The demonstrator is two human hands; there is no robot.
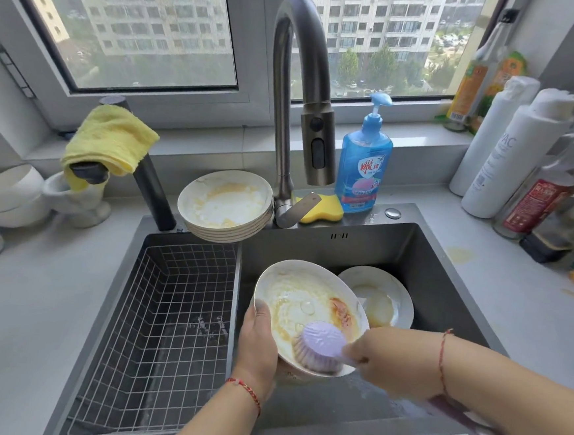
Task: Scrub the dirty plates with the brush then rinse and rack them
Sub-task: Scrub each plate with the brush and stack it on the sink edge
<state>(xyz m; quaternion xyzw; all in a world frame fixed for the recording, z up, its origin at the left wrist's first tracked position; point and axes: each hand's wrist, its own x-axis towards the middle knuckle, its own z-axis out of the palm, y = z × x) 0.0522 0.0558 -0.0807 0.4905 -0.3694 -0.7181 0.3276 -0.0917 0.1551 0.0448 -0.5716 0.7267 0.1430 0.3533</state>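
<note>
My left hand (pixel 257 343) grips the left rim of a white plate (pixel 301 301) smeared with yellow and orange residue, holding it tilted over the sink. My right hand (pixel 392 363) grips the handle of a purple dish brush (pixel 320 345); its round head presses on the plate's lower right part. A second dirty plate (pixel 379 298) lies in the sink basin behind it. A stack of several dirty plates (pixel 226 205) sits on the sink's back ledge. The wire rack (pixel 163 327) fills the sink's left half and holds nothing.
The faucet (pixel 299 108) arches over the dark sink (pixel 413 248). A blue soap bottle (pixel 365 161) and yellow sponge (pixel 324 210) stand behind it. Bottles (pixel 513 156) crowd the right counter. A yellow cloth (pixel 110 138) and white bowls (pixel 9 192) sit at left.
</note>
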